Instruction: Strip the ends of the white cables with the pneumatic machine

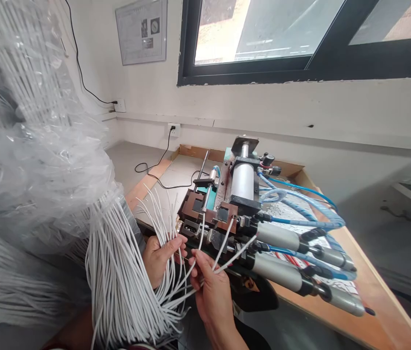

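My left hand [161, 257] is closed around a small bunch of white cables [157, 206], whose loose ends fan out upward. Between the thumb and fingers of my right hand [211, 287] are a few white cables [223, 245]. Two of these reach up to the front of a pneumatic machine [227, 214], by its brown blocks; whether their tips are inside it I cannot tell. A third end points to the right, apart from the blocks. Below my left hand hangs a thick bundle of white cables [118, 277], running down beside me.
Large plastic-wrapped cable bundles [38, 126] fill the left side. Grey cylinders [278, 238] and blue air hoses [311, 221] extend right from the machine. It stands on a wood-edged table [366, 272]. A black power cord [169, 141] runs to the wall socket below a window.
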The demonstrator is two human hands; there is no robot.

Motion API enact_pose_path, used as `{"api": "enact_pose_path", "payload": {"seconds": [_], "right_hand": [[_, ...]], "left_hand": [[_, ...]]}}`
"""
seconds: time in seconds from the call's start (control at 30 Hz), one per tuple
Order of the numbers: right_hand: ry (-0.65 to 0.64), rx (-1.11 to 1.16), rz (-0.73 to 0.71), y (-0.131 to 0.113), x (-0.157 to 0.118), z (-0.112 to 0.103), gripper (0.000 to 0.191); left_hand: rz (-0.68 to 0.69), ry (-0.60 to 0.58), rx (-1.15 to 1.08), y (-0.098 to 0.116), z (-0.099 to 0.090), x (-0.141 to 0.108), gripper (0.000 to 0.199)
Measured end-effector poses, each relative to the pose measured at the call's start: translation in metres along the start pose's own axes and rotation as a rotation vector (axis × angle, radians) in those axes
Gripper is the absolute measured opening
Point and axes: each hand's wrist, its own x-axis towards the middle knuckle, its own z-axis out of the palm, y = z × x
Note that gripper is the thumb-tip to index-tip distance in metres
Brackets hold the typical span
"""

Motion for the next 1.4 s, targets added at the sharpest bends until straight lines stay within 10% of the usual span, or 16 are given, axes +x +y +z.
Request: {"api": "enact_pose_path", "payload": {"seconds": [0.6, 1.03, 1.4], "right_hand": [[-0.248, 0.034, 0.191, -0.006, 0.006, 0.01, 0.027], [0.04, 0.012, 0.033, 0.001, 0.006, -0.001, 0.026], [-0.228, -0.222, 0.1, 0.014, 0.0, -0.009, 0.029]], "left_hand": [[-0.076, -0.124, 0.023, -0.007, -0.007, -0.002, 0.039], [-0.052, 0.038, 0.044, -0.007, -0.01, 0.001, 0.026], [0.086, 0.075, 0.119, -0.007, -0.014, 0.005, 0.02]]}}
